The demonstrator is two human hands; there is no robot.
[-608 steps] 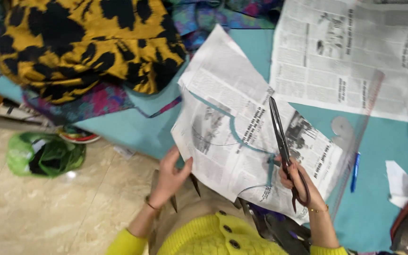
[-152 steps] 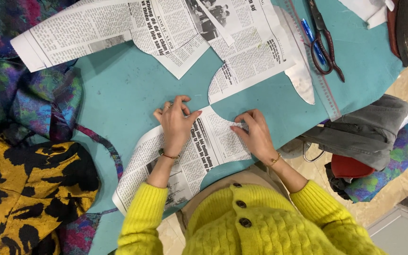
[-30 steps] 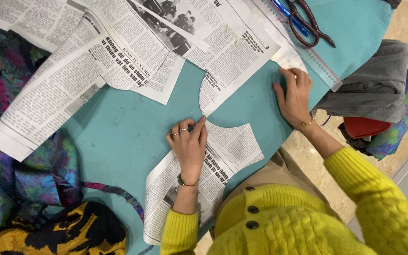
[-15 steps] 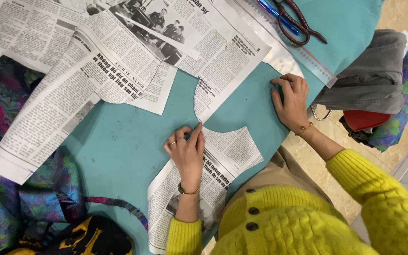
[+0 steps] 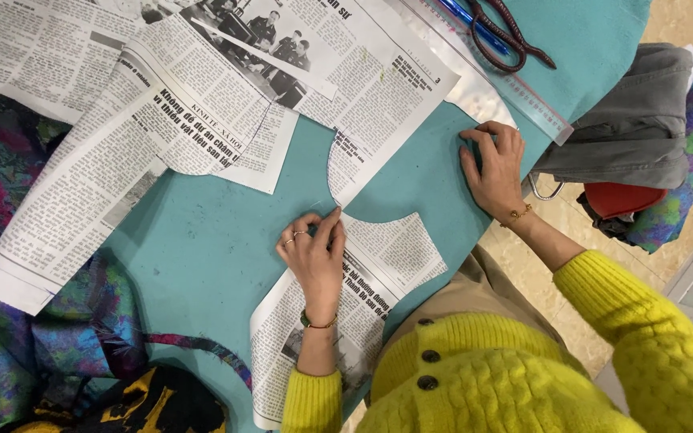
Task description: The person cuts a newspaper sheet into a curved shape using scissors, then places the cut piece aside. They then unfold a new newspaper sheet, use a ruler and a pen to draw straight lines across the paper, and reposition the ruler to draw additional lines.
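Head view, read from left to right. At the far left, a dark multicoloured floral fabric [image 5: 34,353] hangs over the edge of the teal cloth-covered table [image 5: 202,265]; beside it lies a black-and-yellow patterned fabric [image 5: 154,405]. Above these spreads a large cut sheet of newspaper [image 5: 122,152], with a second printed sheet [image 5: 362,88] overlapping it toward the centre.

The left hand [image 5: 314,261] lies flat, fingers together, pressing the upper corner of a curved newspaper pattern piece [image 5: 338,321] against the table; its fingertips sit at the point where this piece meets the tip of the sheet above. The pattern piece runs from that corner down to the near table edge, just in front of the person's yellow knitted cardigan [image 5: 475,377].

The right hand [image 5: 495,168] rests open, palm down, on bare teal cloth close to the table's right edge, well apart from the left hand and holding nothing. Compared with one second earlier it has shifted little, while the left hand has crept slightly up the pattern corner; judged from this, the paper is being smoothed and held in position rather than cut.

Further right lie a clear plastic ruler [image 5: 515,92], a blue pen [image 5: 475,28] and dark-handled scissors [image 5: 511,32], all untouched. Beyond the table edge sits a grey fabric bundle [image 5: 627,120].
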